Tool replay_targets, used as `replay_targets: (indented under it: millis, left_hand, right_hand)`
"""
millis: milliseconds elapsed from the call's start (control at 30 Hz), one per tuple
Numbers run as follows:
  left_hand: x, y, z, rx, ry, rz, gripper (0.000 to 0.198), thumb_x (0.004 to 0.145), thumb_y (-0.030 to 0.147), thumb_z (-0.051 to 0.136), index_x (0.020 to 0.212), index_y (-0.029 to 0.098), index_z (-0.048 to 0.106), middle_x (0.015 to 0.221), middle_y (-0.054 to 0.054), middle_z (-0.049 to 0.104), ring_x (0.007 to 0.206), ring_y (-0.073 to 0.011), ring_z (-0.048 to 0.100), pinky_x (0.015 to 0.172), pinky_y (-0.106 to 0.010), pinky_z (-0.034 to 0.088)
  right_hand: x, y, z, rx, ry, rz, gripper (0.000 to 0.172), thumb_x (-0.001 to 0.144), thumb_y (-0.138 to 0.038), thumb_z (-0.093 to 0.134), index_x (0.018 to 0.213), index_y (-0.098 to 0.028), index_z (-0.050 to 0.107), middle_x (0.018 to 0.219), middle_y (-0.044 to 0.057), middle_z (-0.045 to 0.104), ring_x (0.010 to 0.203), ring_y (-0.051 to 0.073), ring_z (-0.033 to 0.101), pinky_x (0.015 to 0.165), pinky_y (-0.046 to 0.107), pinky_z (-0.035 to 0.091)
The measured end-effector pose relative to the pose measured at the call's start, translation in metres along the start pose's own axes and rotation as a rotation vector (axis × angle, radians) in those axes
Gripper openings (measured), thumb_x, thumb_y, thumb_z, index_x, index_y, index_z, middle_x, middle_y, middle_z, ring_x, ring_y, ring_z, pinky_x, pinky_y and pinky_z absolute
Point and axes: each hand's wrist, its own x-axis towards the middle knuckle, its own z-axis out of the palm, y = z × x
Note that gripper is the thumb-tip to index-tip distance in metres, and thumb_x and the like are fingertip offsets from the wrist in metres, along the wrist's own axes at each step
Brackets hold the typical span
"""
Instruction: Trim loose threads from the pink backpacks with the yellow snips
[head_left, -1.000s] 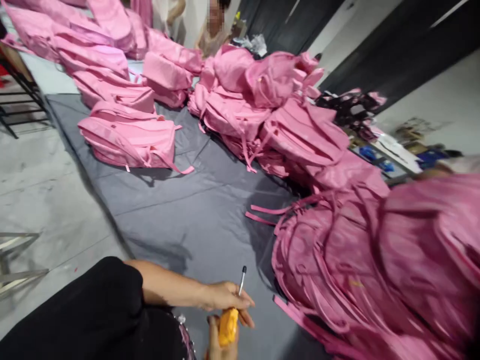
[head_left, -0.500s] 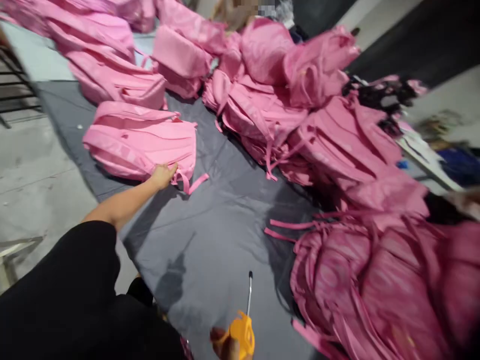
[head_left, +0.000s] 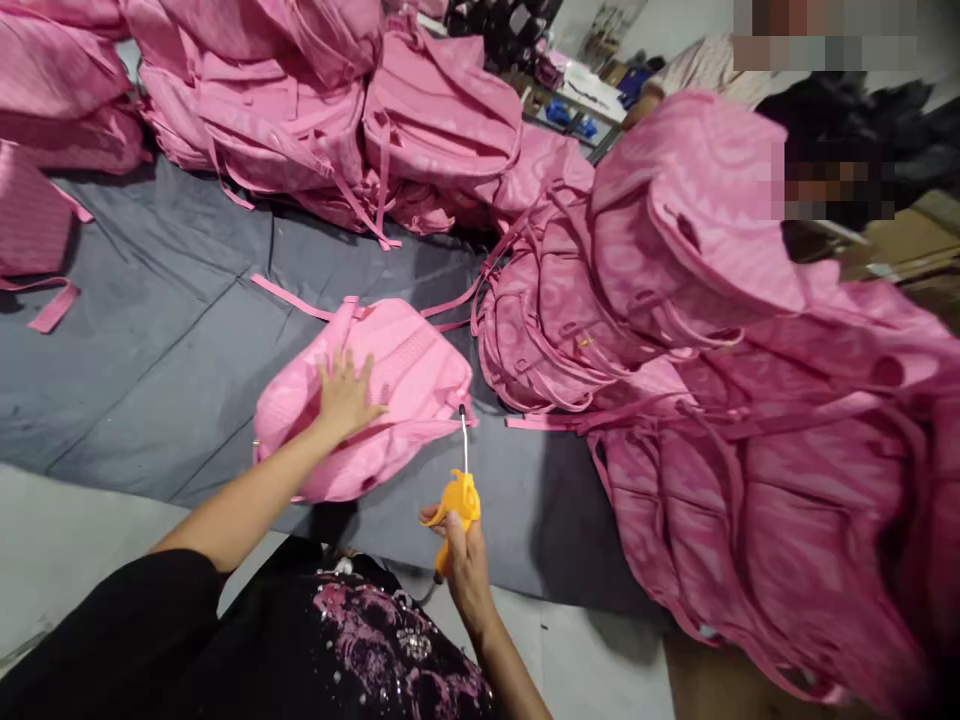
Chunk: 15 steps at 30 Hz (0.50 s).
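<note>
A pink backpack (head_left: pixel 409 360) lies on the grey-covered table (head_left: pixel 187 250) in front of me. My left hand (head_left: pixel 346 398) rests flat on it with the fingers spread. Just to the right, my right hand (head_left: pixel 466 550) is wrapped around a yellow air blow gun (head_left: pixel 459 497). The gun's thin metal nozzle points away from me, and its black tip overlaps the backpack's right corner in view; whether they touch I cannot tell. One loose strap (head_left: pixel 289 297) trails from the backpack toward the left.
Pink backpacks (head_left: pixel 442 110) are heaped along the table's far side. A taller pile of pink backpacks (head_left: pixel 697 230) fills the right, with a person partly visible behind it. At the left edge lies another pink bag (head_left: pixel 30 215). Pale floor (head_left: pixel 555 650) shows below the table edge.
The view has turned right. My left hand has gone from gripping a backpack's lower edge to lying spread on the backpack before me. The blow gun has come up beside it.
</note>
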Motion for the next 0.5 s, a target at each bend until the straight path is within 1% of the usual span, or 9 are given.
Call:
replay_targets:
  millis: [67,133,167,233,300,367,400,433,500]
  left_hand:
    - [-0.009,-0.01,0.008,0.212,-0.002,-0.134,0.102,0.08,0.055,0.07,0.159,0.011,0.023,0.162,-0.031,0.018,0.152,-0.0489,0.012,0.117,-0.069,0.009]
    - [-0.023,-0.017,0.015,0.274,-0.048,-0.175,0.094,0.085,0.051,0.067,0.158,0.007,0.026,0.161,-0.033,0.019,0.151,-0.0484,0.016,0.117,-0.066,0.015]
    - [-0.03,-0.021,0.016,0.284,-0.031,-0.186,0.091,0.086,0.048,0.065,0.158,0.008,0.026,0.162,-0.032,0.018,0.151,-0.0476,0.017,0.118,-0.065,0.016]
    - [-0.047,-0.028,0.01,0.295,0.067,-0.26,0.088,0.088,0.039,0.064,0.16,0.011,0.022,0.163,-0.031,0.014,0.15,-0.0476,0.019,0.117,-0.065,0.019]
    - [-0.061,-0.038,-0.008,0.248,0.081,-0.405,0.08,0.09,0.031,0.061,0.159,0.013,0.024,0.159,-0.032,0.026,0.145,-0.0481,0.032,0.111,-0.066,0.029]
    - [-0.069,-0.049,-0.032,0.081,0.015,-0.492,0.064,0.093,0.029,0.055,0.153,0.015,0.039,0.142,-0.03,0.053,0.131,-0.0445,0.053,0.103,-0.06,0.042]
    - [-0.071,-0.053,-0.044,-0.069,-0.016,-0.476,0.055,0.095,0.033,0.053,0.147,0.015,0.049,0.131,-0.026,0.063,0.121,-0.0408,0.062,0.098,-0.054,0.048]
    - [-0.071,-0.055,-0.053,-0.254,-0.045,-0.42,0.05,0.095,0.04,0.053,0.138,0.016,0.057,0.121,-0.022,0.069,0.112,-0.037,0.067,0.093,-0.048,0.052]
    - [-0.068,-0.057,-0.063,-0.66,-0.113,-0.263,0.054,0.091,0.059,0.054,0.12,0.015,0.067,0.109,-0.017,0.074,0.095,-0.0297,0.073,0.083,-0.038,0.056]
  right_hand:
    - [0.004,0.01,-0.022,0.043,0.021,0.082,0.064,0.081,-0.079,0.05,0.104,-0.019,0.055,0.091,0.011,0.07,0.082,0.026,0.07,0.08,0.042,0.058]
    - [0.011,0.016,-0.04,0.029,0.047,0.145,0.067,0.076,-0.082,0.052,0.101,-0.02,0.053,0.084,0.01,0.069,0.074,0.026,0.07,0.073,0.042,0.059]
    - [0.014,0.017,-0.048,0.005,0.041,0.163,0.067,0.075,-0.082,0.052,0.101,-0.021,0.052,0.08,0.009,0.069,0.072,0.026,0.07,0.071,0.042,0.059]
    - [0.018,0.013,-0.061,-0.05,-0.026,0.191,0.065,0.075,-0.083,0.05,0.099,-0.022,0.051,0.074,0.007,0.067,0.066,0.026,0.069,0.067,0.041,0.059]
    - [0.023,0.003,-0.071,-0.112,-0.136,0.212,0.063,0.077,-0.082,0.048,0.096,-0.023,0.05,0.07,0.007,0.066,0.062,0.026,0.068,0.063,0.04,0.058]
    - [0.034,-0.013,-0.076,-0.177,-0.239,0.196,0.06,0.08,-0.081,0.045,0.094,-0.023,0.05,0.07,0.007,0.067,0.059,0.025,0.067,0.06,0.039,0.057]
    - [0.044,-0.024,-0.076,-0.212,-0.272,0.164,0.058,0.082,-0.079,0.043,0.094,-0.023,0.05,0.071,0.007,0.068,0.059,0.024,0.067,0.059,0.037,0.057]
    - [0.057,-0.036,-0.074,-0.253,-0.286,0.12,0.056,0.085,-0.077,0.041,0.095,-0.023,0.051,0.071,0.007,0.068,0.059,0.023,0.067,0.059,0.036,0.056]
    - [0.09,-0.061,-0.065,-0.349,-0.245,0.037,0.054,0.091,-0.072,0.036,0.098,-0.021,0.052,0.07,0.007,0.068,0.059,0.022,0.067,0.058,0.033,0.054]
